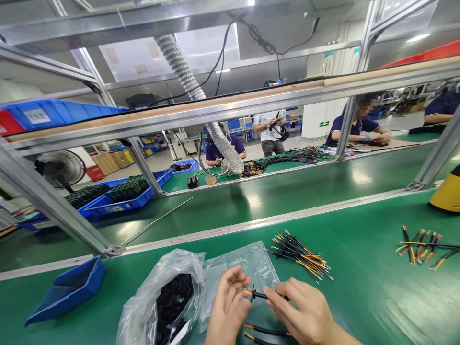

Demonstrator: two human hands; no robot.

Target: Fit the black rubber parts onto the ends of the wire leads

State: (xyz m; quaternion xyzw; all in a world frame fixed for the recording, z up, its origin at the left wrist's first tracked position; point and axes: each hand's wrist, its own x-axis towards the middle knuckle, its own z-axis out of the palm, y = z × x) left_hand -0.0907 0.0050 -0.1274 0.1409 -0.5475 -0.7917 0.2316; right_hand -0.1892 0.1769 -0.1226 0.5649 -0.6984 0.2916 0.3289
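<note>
My right hand [302, 306] pinches a short black cable [261, 295] that has red and yellow wire ends and a black grommet [253, 293] near its tip. Slightly blurred, my left hand [232, 302] is loosely curled beside the bared wire ends, its fingers apart; whether it touches them is unclear. Below the hands lie more short cables [268, 330], partly hidden by my right hand. Under and behind my left hand is a flat clear plastic bag [247, 261]. Just left of it, an open plastic bag [140, 306] holds small black parts [176, 297].
A bundle of cables [302, 254] lies behind my hands, with more cables [420, 244] at right. A blue bin [68, 290] stands left; a yellow-and-black object [447, 191] at right. A metal frame rail [251, 224] crosses the green bench. Several people sit or stand beyond.
</note>
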